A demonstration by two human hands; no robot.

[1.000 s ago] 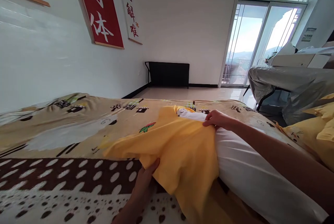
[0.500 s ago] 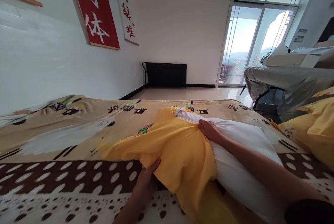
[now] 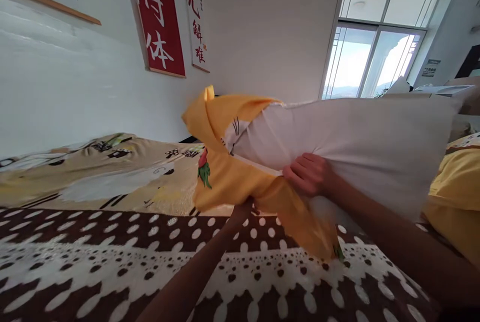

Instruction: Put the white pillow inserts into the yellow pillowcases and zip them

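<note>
Yep, white pillow is held above the bed, right hand grip clamped on it, left hand grip clamped on yellow pillowcase.

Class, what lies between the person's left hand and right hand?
Head view: bunched yellow pillowcase fabric spans from left hand to right hand, which grips the white pillow.

Bright daylight enters through the window at upper right, slightly overexposed. Wide-angle distortion bends the frame edges. Slight motion blur on the pillowcase.
</note>
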